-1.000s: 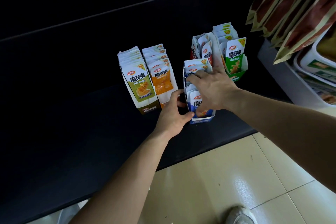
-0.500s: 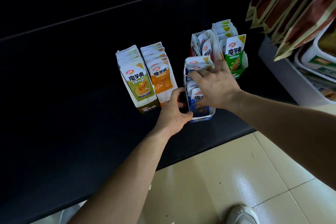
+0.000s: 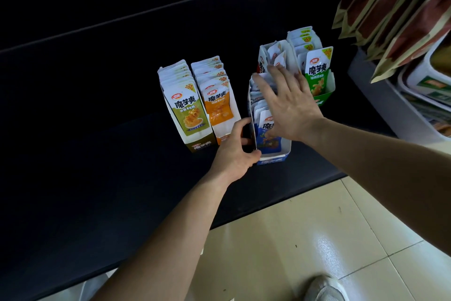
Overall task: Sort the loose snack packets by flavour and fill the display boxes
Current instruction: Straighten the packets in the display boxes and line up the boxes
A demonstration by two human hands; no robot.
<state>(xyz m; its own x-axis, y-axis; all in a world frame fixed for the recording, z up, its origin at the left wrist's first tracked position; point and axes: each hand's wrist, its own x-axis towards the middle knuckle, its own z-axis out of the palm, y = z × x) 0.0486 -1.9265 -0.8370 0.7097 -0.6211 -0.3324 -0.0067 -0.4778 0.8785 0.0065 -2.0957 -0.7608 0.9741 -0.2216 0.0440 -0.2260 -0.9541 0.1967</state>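
1. The left hand [image 3: 234,154] is gripping the near left corner of the blue display box [image 3: 273,158], with the thumb at the front and the fingers curled round the side wall.
2. This box is standing on the dark desk [image 3: 97,129], between the orange box [image 3: 220,136] and the green box [image 3: 327,95], with the red box [image 3: 262,59] just behind it.
3. The right hand [image 3: 292,110] is lying open, fingers straight and spread, flat over the tops of the blue packets [image 3: 260,107] standing in the box.
4. The person seems to be levelling and packing the row. The left hand should be bracing the light cardboard so it is not sliding or tipping.
5. The flat palm should be pressing evenly down and back, so the packets are seating upright and the front one is facing outward without creasing.
6. The fingertips are reaching close to the red box, whose packets look loose, so the push should be stopping short of it.
7. Compared with 0.5 s ago, the right hand's fingers are no longer curled down among the packets. They are now straightened and stretching farther back along the row.
8. The left hand is keeping the same grip, and all 5 boxes are standing where they were.
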